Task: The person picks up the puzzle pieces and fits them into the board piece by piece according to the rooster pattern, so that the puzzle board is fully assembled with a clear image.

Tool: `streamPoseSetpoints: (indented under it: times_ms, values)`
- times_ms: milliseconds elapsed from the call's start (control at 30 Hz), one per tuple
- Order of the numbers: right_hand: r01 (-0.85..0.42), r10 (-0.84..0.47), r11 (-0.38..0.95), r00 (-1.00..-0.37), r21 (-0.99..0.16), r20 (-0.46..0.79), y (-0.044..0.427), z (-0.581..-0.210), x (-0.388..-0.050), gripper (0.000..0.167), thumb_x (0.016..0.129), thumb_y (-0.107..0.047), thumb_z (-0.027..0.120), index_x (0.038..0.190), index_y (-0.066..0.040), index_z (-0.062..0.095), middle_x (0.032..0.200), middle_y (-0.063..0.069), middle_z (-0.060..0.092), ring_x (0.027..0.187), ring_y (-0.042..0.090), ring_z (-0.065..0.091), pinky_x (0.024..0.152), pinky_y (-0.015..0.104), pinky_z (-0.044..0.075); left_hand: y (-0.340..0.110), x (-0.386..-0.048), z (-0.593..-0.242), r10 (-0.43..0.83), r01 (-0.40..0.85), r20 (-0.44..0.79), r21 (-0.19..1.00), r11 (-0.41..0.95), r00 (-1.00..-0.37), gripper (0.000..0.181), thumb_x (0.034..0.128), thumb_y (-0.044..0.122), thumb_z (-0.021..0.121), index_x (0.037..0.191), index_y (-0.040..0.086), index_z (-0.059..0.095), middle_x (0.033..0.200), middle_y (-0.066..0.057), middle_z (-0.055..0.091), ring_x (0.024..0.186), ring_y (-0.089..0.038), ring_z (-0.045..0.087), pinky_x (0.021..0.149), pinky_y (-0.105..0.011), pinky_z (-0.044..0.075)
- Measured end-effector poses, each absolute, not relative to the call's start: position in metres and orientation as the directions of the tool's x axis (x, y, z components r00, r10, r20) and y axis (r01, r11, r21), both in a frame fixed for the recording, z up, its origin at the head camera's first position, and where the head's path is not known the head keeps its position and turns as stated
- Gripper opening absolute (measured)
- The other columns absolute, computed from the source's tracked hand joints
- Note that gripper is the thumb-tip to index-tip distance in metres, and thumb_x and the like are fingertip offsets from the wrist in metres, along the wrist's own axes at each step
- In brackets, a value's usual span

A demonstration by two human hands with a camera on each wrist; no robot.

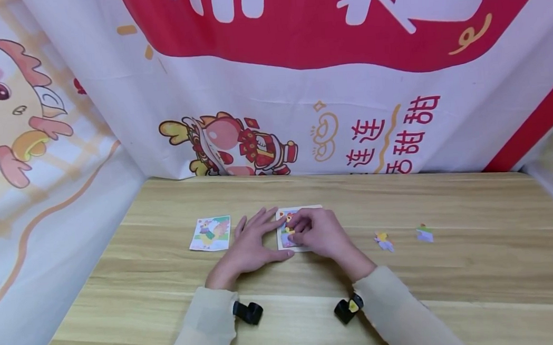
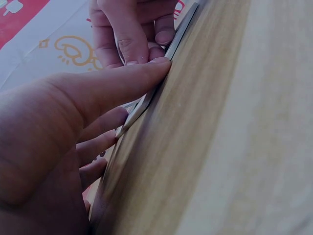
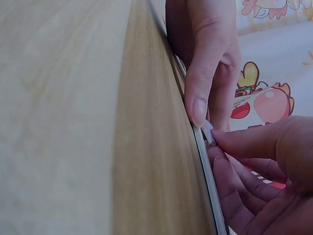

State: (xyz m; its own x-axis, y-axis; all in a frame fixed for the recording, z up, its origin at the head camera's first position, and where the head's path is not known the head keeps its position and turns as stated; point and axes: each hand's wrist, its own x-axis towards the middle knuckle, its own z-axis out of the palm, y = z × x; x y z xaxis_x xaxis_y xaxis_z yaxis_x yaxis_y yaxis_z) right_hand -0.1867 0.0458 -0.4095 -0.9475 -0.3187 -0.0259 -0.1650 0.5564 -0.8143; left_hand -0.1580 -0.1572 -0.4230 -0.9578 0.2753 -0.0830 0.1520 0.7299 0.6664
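Observation:
A small jigsaw puzzle board (image 1: 286,240) with a pale border and a coloured picture lies on the wooden table, partly covered by both hands. My left hand (image 1: 254,242) rests at its left side with fingers spread, the thumb touching the near edge. In the left wrist view that thumb (image 2: 122,81) lies straight along the board's rim. Over the board, my right hand (image 1: 319,232) pinches a puzzle piece (image 3: 210,134) between thumb and fingers, at the board's surface. The right wrist view shows only the piece's edge, tilted against the board.
Left of the board lies a square picture card (image 1: 211,233) with a coloured bird-like drawing. To the right are loose puzzle pieces (image 1: 383,241) and another small piece or group (image 1: 424,233). A printed cloth (image 1: 252,79) hangs behind the wooden table (image 1: 477,266).

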Motion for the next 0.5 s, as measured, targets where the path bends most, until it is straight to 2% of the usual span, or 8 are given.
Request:
streamPoseSetpoints:
  times_ms: [500]
  values:
    - [-0.176,-0.307,0.592,-0.952,-0.787,-0.017,0.0449,-0.4092,-0.1849,0.013,0.087,-0.006,0.087,0.086,-0.012,0.076,0.081,0.002,0.075,0.072,0.013,0.066,0.069,0.027,0.056,-0.1568,-0.1585,-0.4236,0.271,0.147,-0.091,0.655,0.741,-0.958,0.082,0.0865,0.047,0.089,0.158,0.023,0.056,0.179,0.003,0.029,0.171,-0.025,0.013,0.137,-0.059,-0.007]
